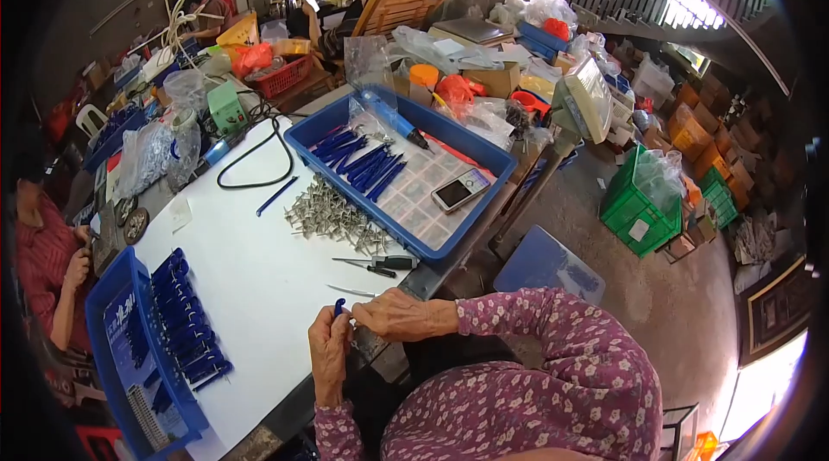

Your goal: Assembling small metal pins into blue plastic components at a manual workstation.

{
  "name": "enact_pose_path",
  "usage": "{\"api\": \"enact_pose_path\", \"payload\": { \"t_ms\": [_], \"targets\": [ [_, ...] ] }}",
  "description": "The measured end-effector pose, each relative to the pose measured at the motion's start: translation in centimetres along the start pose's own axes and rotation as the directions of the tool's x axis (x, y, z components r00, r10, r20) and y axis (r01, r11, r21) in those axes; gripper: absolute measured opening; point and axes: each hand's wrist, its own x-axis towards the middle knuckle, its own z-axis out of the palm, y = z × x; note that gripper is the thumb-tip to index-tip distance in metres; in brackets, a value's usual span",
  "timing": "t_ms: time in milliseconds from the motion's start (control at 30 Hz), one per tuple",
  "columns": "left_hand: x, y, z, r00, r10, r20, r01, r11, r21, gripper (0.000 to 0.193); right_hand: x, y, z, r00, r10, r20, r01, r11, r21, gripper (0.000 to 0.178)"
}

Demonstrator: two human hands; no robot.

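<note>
My left hand [329, 353] is closed round a small blue plastic piece [339, 306], whose curved tip sticks up above the fingers. My right hand [395, 315] meets it from the right with fingertips pinched together; whatever they hold is too small to make out. Just beyond the hands lie a thin pointed metal tool [351, 290] and two screwdrivers with dark handles [393, 262]. A heap of small silvery metal parts [337, 217] spreads over the white tabletop [250, 267]. One slim blue stick [276, 196] rests left of the heap.
A blue tray [414, 241] holds blue sticks, a blue power screwdriver [389, 116] and a phone [461, 191]. Rows of blue parts [186, 318] lie beside another blue tray [148, 288] at left. A black cable [259, 185] loops behind. A co-worker [52, 262] sits at left.
</note>
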Motion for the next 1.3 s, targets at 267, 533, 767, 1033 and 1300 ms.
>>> {"api": "enact_pose_path", "payload": {
  "t_ms": [267, 533, 767, 1033, 1300],
  "targets": [
    [-0.5, 0.0, -0.4, 0.999, -0.049, 0.011, 0.051, 0.982, -0.18, 0.015, 0.3, 0.6, -0.1, 0.931, 0.223, 0.289, -0.349, 0.312, 0.884, 0.035],
    [-0.4, 0.0, 0.1, 0.999, -0.049, 0.007, 0.049, 0.989, -0.138, 0.014, 0.0, 1.5, 0.6, 0.788, 0.029, 0.615, -0.5, -0.552, 0.667, 0.034],
    [-0.6, 0.0, 0.5, 1.0, -0.012, -0.004, 0.012, 0.998, -0.056, 0.013, -0.6, 0.3, 0.0, 0.838, 0.239, 0.49, -0.426, -0.274, 0.863, 0.025],
    [-0.6, -0.8, 0.5, 1.0, -0.014, -0.018, 0.014, 1.0, -0.027, 0.014, -1.1, 0.0, 1.3, 0.97, 0.212, -0.117, -0.141, 0.888, 0.438, 0.026],
    [-0.9, -0.5, 0.1, 1.0, -0.03, 0.0, 0.03, 0.998, -0.055, 0.012, -0.6, 0.2, 0.4, 0.971, 0.211, -0.116, -0.096, 0.782, 0.616, 0.033]
  ]
}}
